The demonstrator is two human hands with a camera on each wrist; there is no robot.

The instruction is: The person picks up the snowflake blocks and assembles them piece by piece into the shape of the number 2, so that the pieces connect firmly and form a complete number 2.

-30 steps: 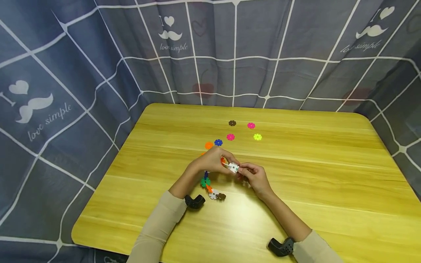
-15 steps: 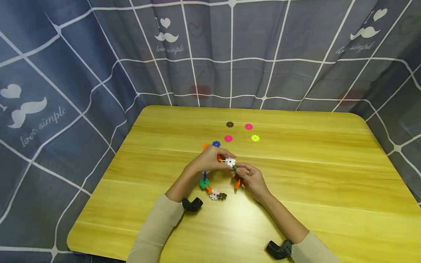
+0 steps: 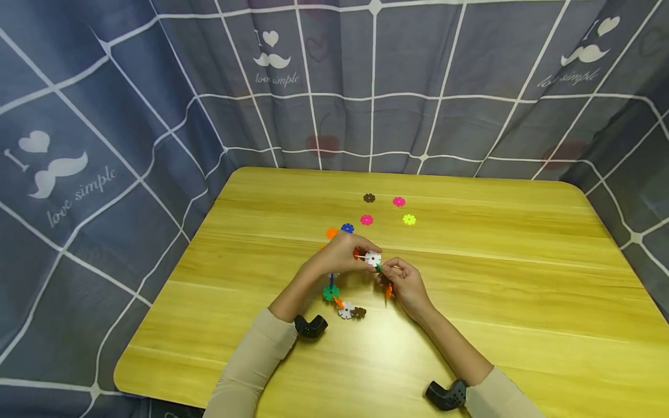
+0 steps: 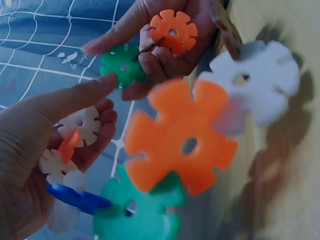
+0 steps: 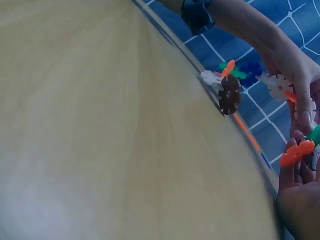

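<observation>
My left hand (image 3: 342,255) holds a chain of slotted plastic snowflake discs, with a white disc (image 3: 373,258) at its fingertips. In the left wrist view the chain runs through a small orange disc (image 4: 70,145), a blue disc (image 4: 77,197), a green disc (image 4: 135,210) and a large orange disc (image 4: 182,137). It ends in a white disc (image 4: 260,80) and a brown disc (image 3: 359,312) near the table. My right hand (image 3: 407,284) pinches another green disc (image 4: 120,67) against that first white one. An orange disc (image 4: 172,31) hangs linked to it; whether green and white interlock is unclear.
Loose discs lie flat beyond the hands on the wooden table (image 3: 512,261): brown (image 3: 369,198), pink (image 3: 399,201), another pink (image 3: 367,220), yellow-green (image 3: 409,219), blue (image 3: 347,228) and orange (image 3: 331,233). A grey checked curtain (image 3: 397,128) hangs behind the table.
The green and orange discs at my right hand, hidden one second ago, have come into view. The right hand has turned slightly below the white disc. Both hands stay close together.
</observation>
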